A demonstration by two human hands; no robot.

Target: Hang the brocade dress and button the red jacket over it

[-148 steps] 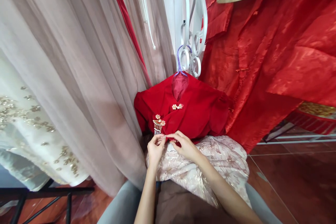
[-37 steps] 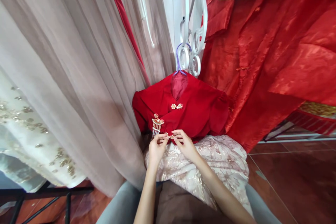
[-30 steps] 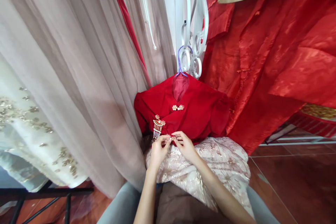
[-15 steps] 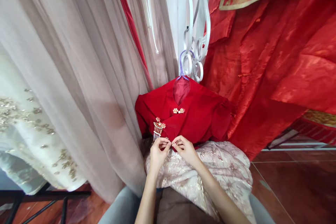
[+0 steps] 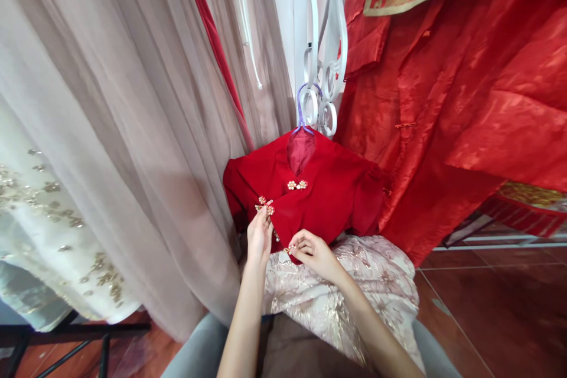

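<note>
A red short-sleeved top (image 5: 328, 195) hangs from a purple hanger (image 5: 300, 107) over a pale gold-patterned cloth (image 5: 376, 277) on my lap. My left hand (image 5: 261, 230) is closed at the jewelled tassel ornament (image 5: 269, 209) on the top's left side, covering much of it. Pinched at the top's lower edge, my right hand (image 5: 308, 251) holds a small gold clasp (image 5: 287, 250). Another flower-shaped clasp (image 5: 297, 185) sits fastened below the collar opening.
Pale curtain-like fabric (image 5: 155, 159) hangs at the left, beside a white gown with gold sequins (image 5: 57, 212). Large red satin garments (image 5: 443, 106) fill the right. A white scrolled metal stand (image 5: 313, 23) rises behind the hanger. Tiled floor (image 5: 460, 307) shows at lower right.
My left hand has moved up from beside my right hand to the tassel ornament. My right hand stays at the lower edge. The whole view has shifted slightly.
</note>
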